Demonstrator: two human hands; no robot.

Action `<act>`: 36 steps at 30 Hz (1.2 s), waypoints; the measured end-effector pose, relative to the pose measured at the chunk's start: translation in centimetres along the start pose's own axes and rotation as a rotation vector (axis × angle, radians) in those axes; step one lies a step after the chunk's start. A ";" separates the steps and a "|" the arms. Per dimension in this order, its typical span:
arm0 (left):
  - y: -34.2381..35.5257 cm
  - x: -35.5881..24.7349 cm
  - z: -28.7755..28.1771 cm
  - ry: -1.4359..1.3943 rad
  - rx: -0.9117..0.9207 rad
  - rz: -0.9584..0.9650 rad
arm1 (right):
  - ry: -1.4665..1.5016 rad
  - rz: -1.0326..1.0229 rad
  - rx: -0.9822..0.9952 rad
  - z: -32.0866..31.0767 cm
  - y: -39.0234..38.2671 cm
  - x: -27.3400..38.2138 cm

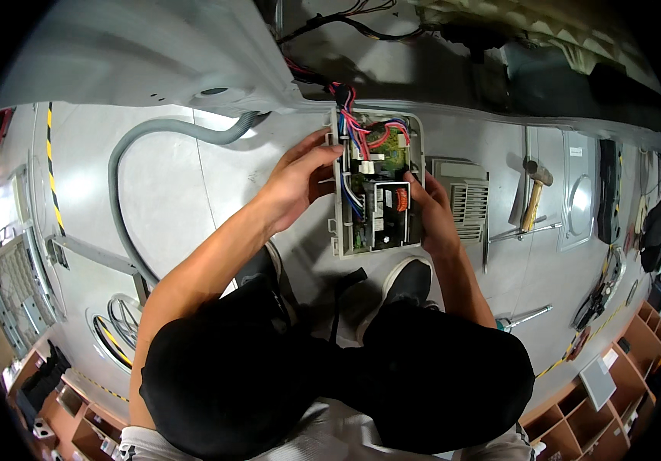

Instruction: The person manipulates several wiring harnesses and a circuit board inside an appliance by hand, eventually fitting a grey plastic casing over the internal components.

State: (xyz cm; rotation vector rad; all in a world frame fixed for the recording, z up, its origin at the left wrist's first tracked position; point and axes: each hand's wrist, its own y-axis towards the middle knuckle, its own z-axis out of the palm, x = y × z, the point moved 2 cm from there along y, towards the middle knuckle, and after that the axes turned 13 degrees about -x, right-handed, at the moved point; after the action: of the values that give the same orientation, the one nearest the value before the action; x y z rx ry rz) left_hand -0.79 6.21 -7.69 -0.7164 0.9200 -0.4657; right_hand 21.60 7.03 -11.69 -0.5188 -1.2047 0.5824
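Between my two hands is a circuit board in a light plastic housing (338,230), with its open side facing up. My left hand (297,180) grips the housing's left edge near the top. My right hand (434,211) is closed round its right edge, the thumb over the rim. Inside lie a green circuit board (393,154), white connectors and a dark module with an orange-red coil (402,200). A bundle of red, blue and black wires (353,123) runs from the board up into the grey metal cabinet (192,61). The housing's underside is hidden.
A grey corrugated hose (119,177) curves over the floor at left. Right of the housing lie a slatted plastic cover (469,203), a hammer (534,196) with a wooden handle and metal rods. My shoes (407,280) are just below. Wooden shelving (596,392) stands at lower right.
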 end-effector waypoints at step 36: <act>3.1 -1.3 0.9 0.144 -0.123 0.154 | -0.535 -0.583 -0.132 0.2 -2.2 3.5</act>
State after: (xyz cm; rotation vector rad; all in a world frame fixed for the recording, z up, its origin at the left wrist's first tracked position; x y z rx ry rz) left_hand -0.52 9.51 -8.86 -0.7242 1.1382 -0.3294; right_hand 22.58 7.74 -7.69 -0.0954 -1.8214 0.1350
